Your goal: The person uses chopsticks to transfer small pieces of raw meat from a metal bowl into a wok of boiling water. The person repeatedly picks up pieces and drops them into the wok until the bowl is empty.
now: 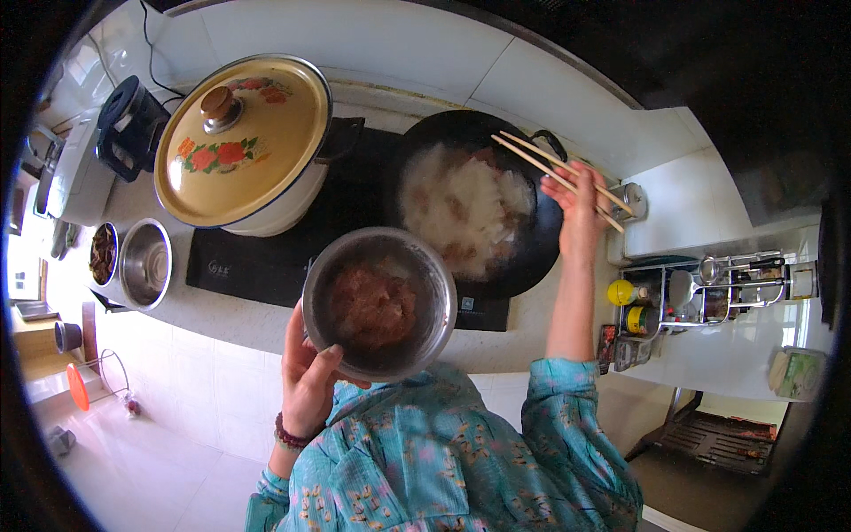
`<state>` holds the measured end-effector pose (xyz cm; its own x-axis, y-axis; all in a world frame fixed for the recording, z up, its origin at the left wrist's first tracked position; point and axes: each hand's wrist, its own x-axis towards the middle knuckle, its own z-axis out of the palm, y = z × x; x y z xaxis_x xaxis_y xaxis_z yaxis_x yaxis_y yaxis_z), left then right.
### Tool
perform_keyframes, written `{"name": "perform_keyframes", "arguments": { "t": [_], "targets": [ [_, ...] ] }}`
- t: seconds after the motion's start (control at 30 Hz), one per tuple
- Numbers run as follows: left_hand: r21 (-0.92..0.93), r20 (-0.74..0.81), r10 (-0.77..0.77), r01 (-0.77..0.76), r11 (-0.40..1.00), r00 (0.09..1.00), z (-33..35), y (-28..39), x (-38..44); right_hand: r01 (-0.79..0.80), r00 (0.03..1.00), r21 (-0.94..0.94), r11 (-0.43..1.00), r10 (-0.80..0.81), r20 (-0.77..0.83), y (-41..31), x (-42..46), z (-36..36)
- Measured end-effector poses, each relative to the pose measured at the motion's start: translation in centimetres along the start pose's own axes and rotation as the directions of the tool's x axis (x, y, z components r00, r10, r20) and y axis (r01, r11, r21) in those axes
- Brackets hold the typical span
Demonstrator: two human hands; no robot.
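Observation:
My left hand (312,379) grips a stainless steel bowl (433,332) by its near left rim, thumb over the edge. Raw reddish meat (373,302), minced or finely cut, lies in the bowl. A pair of wooden chopsticks (558,165) is in my right hand (582,199), tips pointing up and left over the far right side of a black wok (542,256). Pale, cloudy liquid (459,193) with pinkish-brown pieces fills the wok's middle, and steam blurs it. The bowl is held just in front of the wok, overlapping its near left edge in view.
A cream enamel pot (272,223) with a yellow floral lid (259,126) stands left on the black cooktop (252,259). Farther left are a steel basin (146,266), a bowl of dark food (103,254) and a dark jug (129,130). A metal rack (665,324) holds condiments at right.

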<state>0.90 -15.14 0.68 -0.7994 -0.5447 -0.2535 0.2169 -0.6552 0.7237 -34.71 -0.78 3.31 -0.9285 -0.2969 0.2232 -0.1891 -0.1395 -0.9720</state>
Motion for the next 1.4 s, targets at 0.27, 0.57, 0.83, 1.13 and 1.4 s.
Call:
{"name": "perform_keyframes", "arguments": {
  "t": [0.27, 0.57, 0.83, 1.13, 1.4],
  "targets": [
    [0.077, 0.085, -0.009, 0.003, 0.997, 0.996, -0.2, 0.6, 0.5, -0.096, 0.974, 0.094, 0.991, 0.074, 0.214, -7.9, -10.7, -0.1],
    [0.156, 0.157, 0.028, -0.053, 0.986, 0.987, -0.7, 0.4, -0.3, -0.150, 0.902, -0.034, 0.988, 0.151, 0.404, -8.6, -15.9, 3.1],
    [0.175, 0.220, 0.021, -0.061, 0.983, 0.975, -1.6, 0.6, -1.2, -0.066, 0.888, -0.053, 0.996, 0.083, 0.453, -6.6, -17.6, 5.4],
    [0.118, 0.133, 0.013, -0.029, 0.993, 0.991, -0.8, 0.8, -1.2, -0.308, 0.926, 0.306, 0.901, 0.211, 0.312, -2.9, -17.0, 4.3],
    [0.087, 0.096, -0.033, 0.025, 0.996, 0.995, 0.3, 0.2, 0.0, -0.322, 0.943, 0.466, 0.824, 0.236, 0.234, -3.2, -14.6, 1.7]
  ]
}}
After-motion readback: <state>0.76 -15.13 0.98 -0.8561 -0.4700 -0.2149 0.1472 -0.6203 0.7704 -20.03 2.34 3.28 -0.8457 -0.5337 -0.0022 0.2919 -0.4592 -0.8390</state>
